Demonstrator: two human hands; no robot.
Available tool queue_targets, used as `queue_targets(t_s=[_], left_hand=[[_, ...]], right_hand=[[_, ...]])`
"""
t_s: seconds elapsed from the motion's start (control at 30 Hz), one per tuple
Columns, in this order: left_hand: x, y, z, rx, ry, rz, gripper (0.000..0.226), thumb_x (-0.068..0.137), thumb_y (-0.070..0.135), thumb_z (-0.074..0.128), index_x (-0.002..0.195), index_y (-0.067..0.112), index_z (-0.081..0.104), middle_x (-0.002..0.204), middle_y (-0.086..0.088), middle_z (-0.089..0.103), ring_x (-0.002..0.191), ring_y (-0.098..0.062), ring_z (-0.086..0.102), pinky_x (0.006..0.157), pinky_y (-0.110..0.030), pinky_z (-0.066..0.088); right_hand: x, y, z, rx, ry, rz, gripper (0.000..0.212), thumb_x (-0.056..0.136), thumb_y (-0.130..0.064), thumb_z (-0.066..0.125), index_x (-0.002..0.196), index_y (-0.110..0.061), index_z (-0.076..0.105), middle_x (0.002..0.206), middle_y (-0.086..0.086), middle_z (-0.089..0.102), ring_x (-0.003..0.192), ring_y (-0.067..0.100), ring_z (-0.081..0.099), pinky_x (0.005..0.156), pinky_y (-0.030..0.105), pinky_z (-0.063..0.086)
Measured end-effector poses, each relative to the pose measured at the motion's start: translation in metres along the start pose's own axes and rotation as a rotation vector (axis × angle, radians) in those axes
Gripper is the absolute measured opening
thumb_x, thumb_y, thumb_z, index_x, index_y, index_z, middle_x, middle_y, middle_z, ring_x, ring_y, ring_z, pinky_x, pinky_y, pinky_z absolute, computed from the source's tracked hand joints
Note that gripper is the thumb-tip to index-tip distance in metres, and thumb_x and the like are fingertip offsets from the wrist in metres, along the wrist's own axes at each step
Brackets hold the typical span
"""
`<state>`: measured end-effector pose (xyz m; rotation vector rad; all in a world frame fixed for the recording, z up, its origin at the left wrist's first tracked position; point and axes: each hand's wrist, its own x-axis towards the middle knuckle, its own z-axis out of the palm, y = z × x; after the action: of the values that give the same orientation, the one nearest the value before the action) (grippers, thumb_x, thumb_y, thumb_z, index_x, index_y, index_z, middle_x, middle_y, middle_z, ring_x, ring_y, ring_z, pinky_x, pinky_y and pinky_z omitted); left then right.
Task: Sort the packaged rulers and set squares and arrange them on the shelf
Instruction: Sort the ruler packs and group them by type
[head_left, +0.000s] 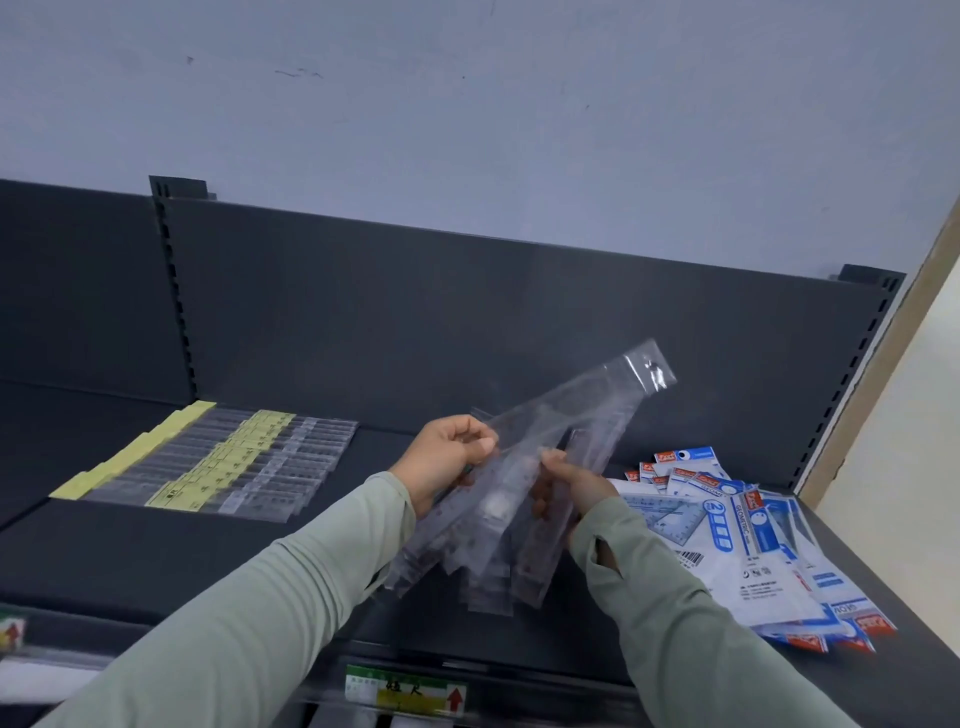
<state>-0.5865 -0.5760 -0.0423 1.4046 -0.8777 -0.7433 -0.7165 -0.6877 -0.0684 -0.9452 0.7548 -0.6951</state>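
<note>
I hold a fanned bunch of clear packaged rulers (524, 467) above the dark shelf (156, 551). My left hand (447, 462) grips the bunch on its left side, thumb on top. My right hand (576, 486) pinches the rulers from the right. One sleeve sticks up to the upper right, hang-hole end highest. On the shelf's left lies a neat overlapping row of packaged rulers with yellow labels (218, 467). At the right lies a loose heap of blue-and-white set square packs (753, 545).
The shelf's dark back panel (467, 322) rises behind, with slotted uprights at left and right. A pale wall edge (893, 415) borders the shelf on the right. A price label strip (405, 693) runs along the shelf's front edge.
</note>
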Motion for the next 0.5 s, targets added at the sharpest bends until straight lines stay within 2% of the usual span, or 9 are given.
queue_targets(t_s=[0.07,0.13,0.17,0.27,0.33,0.4,0.43,0.5], left_hand=[[0.001,0.0,0.0,0.049,0.027,0.001,0.022,0.093,0.007,0.058,0.073,0.015,0.06,0.062,0.009,0.057,0.055,-0.002,0.05,0.05,-0.014,0.039],[0.003,-0.003,-0.002,0.058,0.046,-0.029,0.02,0.093,0.011,0.06,0.073,0.015,0.06,0.062,0.004,0.053,0.051,-0.007,0.043,0.047,-0.018,0.035],[0.003,-0.004,-0.002,0.047,0.049,-0.047,0.019,0.093,0.013,0.06,0.074,0.014,0.06,0.062,0.001,0.052,0.051,-0.009,0.041,0.048,-0.02,0.033],[0.001,-0.005,0.0,0.041,0.019,-0.074,0.019,0.092,0.011,0.06,0.073,0.011,0.06,0.061,-0.001,0.059,0.047,-0.01,0.044,0.046,-0.021,0.032],[-0.003,-0.003,0.002,0.146,-0.063,-0.101,0.016,0.089,0.009,0.063,0.072,0.009,0.063,0.065,-0.002,0.064,0.046,-0.008,0.046,0.044,-0.018,0.032],[-0.005,-0.002,0.003,0.289,-0.156,-0.135,0.015,0.086,0.014,0.067,0.073,0.008,0.066,0.067,-0.002,0.064,0.045,-0.008,0.048,0.046,-0.02,0.032],[-0.005,-0.002,0.004,0.35,-0.17,-0.13,0.02,0.087,0.019,0.068,0.069,0.011,0.065,0.066,0.0,0.064,0.046,-0.007,0.048,0.048,-0.021,0.033],[-0.004,-0.002,0.004,0.433,-0.103,-0.088,0.033,0.09,0.029,0.065,0.058,0.019,0.061,0.066,0.005,0.063,0.053,-0.008,0.049,0.054,-0.022,0.038]], right_hand=[[0.0,0.001,0.003,0.018,0.014,0.019,0.011,0.093,-0.013,0.056,0.083,-0.011,0.059,0.05,0.003,0.051,0.038,0.014,0.049,0.035,0.018,0.039],[-0.001,-0.001,0.003,0.05,0.018,0.003,0.011,0.095,-0.007,0.048,0.094,-0.012,0.058,0.051,0.003,0.044,0.038,0.012,0.044,0.034,0.016,0.037],[0.0,-0.002,0.003,0.075,-0.001,0.0,0.019,0.095,-0.001,0.042,0.102,-0.013,0.055,0.054,0.004,0.044,0.036,0.011,0.044,0.034,0.016,0.036],[-0.007,-0.007,0.005,0.181,-0.106,-0.021,0.04,0.088,0.007,0.033,0.118,-0.015,0.048,0.078,0.007,0.053,0.043,0.009,0.05,0.037,0.016,0.035],[-0.012,-0.009,0.007,0.237,-0.173,-0.044,0.033,0.084,0.0,0.045,0.111,-0.016,0.053,0.084,0.006,0.057,0.051,0.011,0.049,0.039,0.017,0.035],[-0.014,-0.01,0.008,0.216,-0.182,-0.038,0.01,0.085,-0.013,0.057,0.094,-0.015,0.059,0.07,0.003,0.06,0.046,0.012,0.05,0.039,0.018,0.037],[-0.014,-0.009,0.008,0.198,-0.155,-0.025,0.007,0.088,-0.019,0.058,0.086,-0.013,0.061,0.063,0.003,0.061,0.043,0.012,0.05,0.038,0.018,0.038],[-0.008,-0.008,0.005,0.167,-0.069,-0.014,0.021,0.09,-0.024,0.059,0.074,-0.012,0.062,0.058,0.004,0.062,0.042,0.015,0.054,0.038,0.02,0.043]])
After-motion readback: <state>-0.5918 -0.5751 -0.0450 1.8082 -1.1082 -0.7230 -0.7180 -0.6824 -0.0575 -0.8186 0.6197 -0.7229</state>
